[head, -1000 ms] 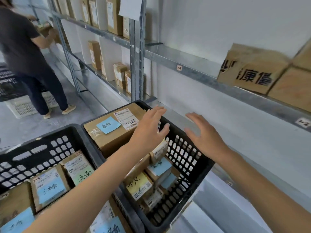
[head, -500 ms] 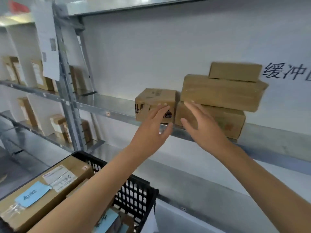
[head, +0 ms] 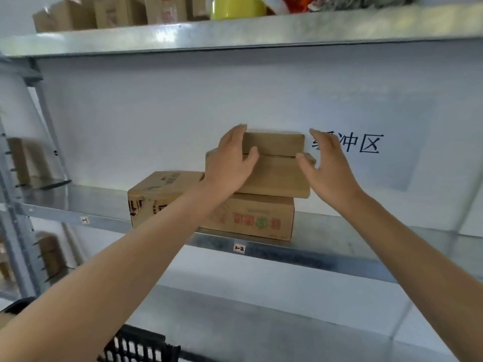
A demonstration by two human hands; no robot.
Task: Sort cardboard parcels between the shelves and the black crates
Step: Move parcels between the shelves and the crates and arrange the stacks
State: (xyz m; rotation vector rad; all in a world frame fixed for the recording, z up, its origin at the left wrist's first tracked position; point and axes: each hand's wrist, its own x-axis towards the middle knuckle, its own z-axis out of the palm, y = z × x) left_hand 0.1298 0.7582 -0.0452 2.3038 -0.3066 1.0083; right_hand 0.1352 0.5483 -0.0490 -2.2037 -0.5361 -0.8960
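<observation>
Cardboard parcels (head: 274, 178) stacked three high sit on the metal shelf (head: 326, 259); your left hand (head: 230, 163) rests against the left end of the top parcel (head: 273, 143), fingers straight, thumb across its front. Your right hand (head: 328, 165) is just beside its right end, fingers spread. A printed box (head: 159, 194) stands just left of the stack, a black crate (head: 141, 346) below your arms.

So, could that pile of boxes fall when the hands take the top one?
Maybe. The middle box sticks out past the bottom box on the right, so a sideways tug on the top box could drag it off the shelf. Also, only the left hand touches the top box; the right hand is apart from it, so lifting now might tip it.
</observation>
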